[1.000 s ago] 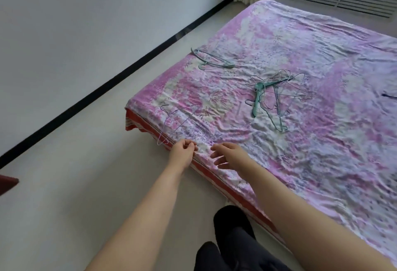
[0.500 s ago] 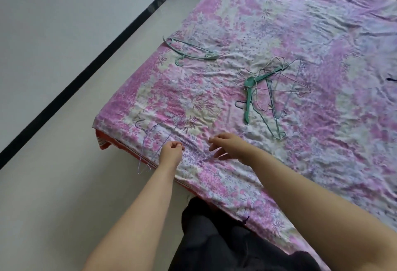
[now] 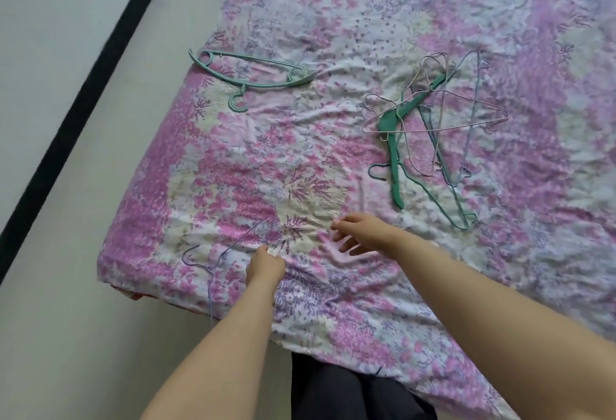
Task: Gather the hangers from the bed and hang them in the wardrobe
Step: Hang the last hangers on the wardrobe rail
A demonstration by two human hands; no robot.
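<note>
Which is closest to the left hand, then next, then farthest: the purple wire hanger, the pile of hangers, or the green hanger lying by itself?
1. Purple wire hanger: at the bed's near corner, right at the left hand.
2. Lone green hanger: farther up, near the bed's left edge.
3. Hanger pile: up and to the right.

The last two are nearly too close to call.

Soft, even daylight – faint shadows (slight motion blur throughout).
</note>
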